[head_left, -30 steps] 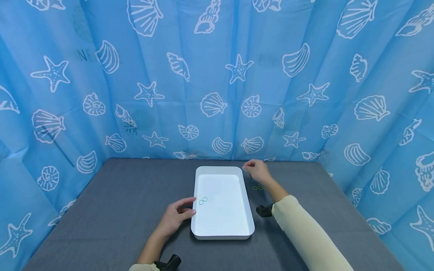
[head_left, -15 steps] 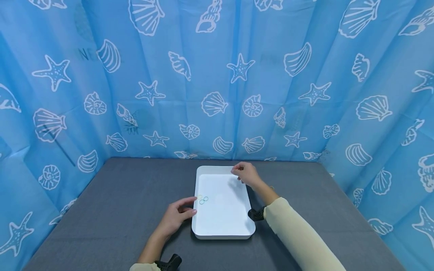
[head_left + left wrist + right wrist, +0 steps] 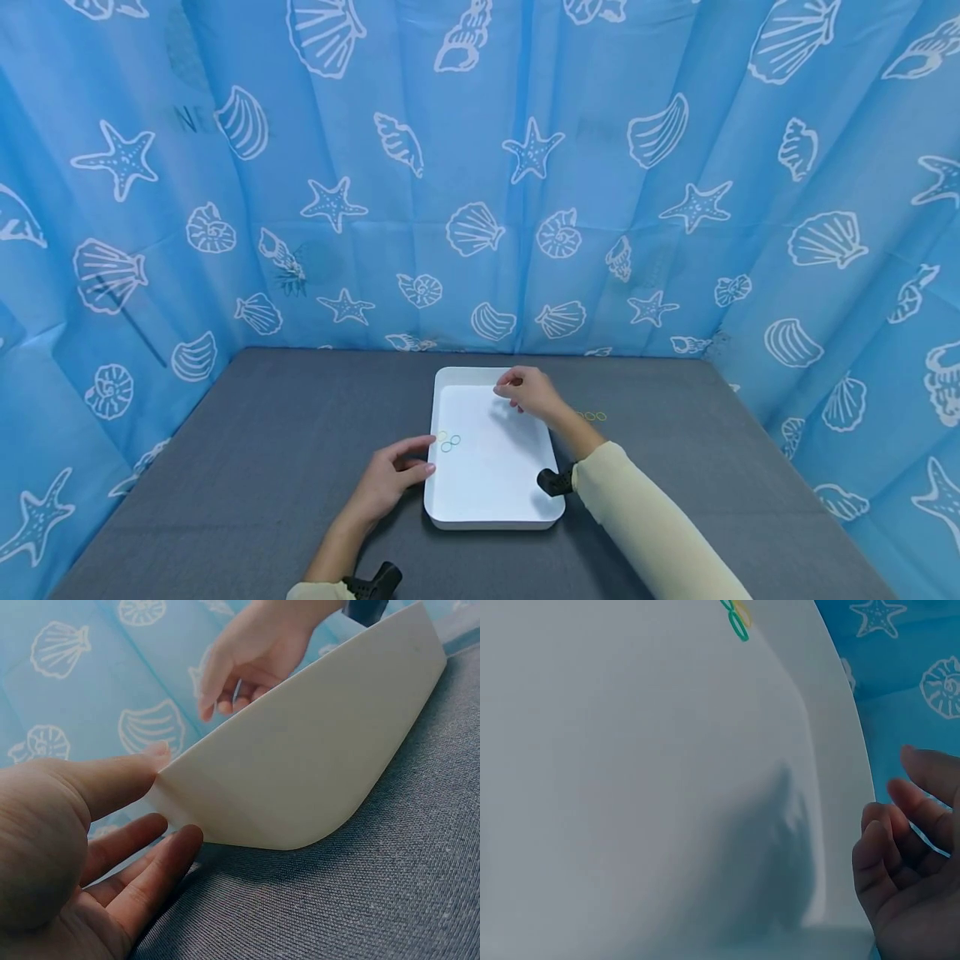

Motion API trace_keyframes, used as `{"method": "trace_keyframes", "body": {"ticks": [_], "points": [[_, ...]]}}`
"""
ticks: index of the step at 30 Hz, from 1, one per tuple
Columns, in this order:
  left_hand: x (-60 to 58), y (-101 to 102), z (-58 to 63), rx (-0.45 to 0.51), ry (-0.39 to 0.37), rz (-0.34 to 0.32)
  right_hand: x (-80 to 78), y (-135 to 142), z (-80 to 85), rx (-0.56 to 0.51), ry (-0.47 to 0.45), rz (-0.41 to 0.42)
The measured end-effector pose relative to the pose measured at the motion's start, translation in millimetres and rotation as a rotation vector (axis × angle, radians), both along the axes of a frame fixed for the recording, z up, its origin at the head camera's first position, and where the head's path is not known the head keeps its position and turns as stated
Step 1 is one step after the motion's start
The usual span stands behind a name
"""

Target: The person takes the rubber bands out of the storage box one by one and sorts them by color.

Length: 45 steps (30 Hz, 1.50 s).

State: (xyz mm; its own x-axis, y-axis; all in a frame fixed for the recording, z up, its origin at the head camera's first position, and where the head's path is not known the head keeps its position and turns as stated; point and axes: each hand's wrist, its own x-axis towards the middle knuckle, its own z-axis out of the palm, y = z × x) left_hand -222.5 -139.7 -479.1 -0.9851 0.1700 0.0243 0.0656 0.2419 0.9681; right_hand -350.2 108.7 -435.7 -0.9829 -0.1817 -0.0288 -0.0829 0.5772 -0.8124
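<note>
The left wall of a white tray [image 3: 495, 475], set on the grey surface [image 3: 337, 400], is touched by the left hand [image 3: 382, 483], its fingers loosely extended, not clenched. Just inside it, three green and yellow rings [image 3: 451, 442] are gathered. Over the tray's far right, the right hand [image 3: 531, 393] is seen with fingers bent; whether anything is pinched cannot be told. Farther right, loose yellow rings [image 3: 596, 417] are seen on the surface.

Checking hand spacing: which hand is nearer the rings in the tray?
Left. Left hand touches the tray at its left, close beside the rings; right hand is above the tray's far right part, farther off.
</note>
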Motion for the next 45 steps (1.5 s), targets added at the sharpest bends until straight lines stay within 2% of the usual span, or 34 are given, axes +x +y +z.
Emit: {"method": "trace_keyframes", "body": {"ticks": [4,6,11,23,31,40,45], "points": [[0.3,0,1.5,-0.007,-0.003,0.002,1.3,-5,-0.2,0.006,0.005,0.038],[-2.6,-1,-4.8,-0.014,0.005,0.004,2.9,-8,0.2,0.007,-0.003,0.049],[-3.3,0,-6.4,-0.023,0.011,0.007,8.8,-16,2.6,0.008,-0.034,0.091],[-3.0,0,-3.8,-0.011,0.011,-0.001,11.1,-32,-3.6,0.019,-0.033,0.273],[-2.7,0,-2.1,-0.005,-0.008,0.002,12.0,-40,-12.0,0.038,-0.052,0.351],[-4.0,0,-2.1,0.012,-0.004,-0.008,13.2,-45,-20.7,0.095,-0.039,0.472],[-4.1,0,-1.6,0.025,-0.007,-0.010,14.5,-47,-21.5,0.167,-0.021,0.507]]}}
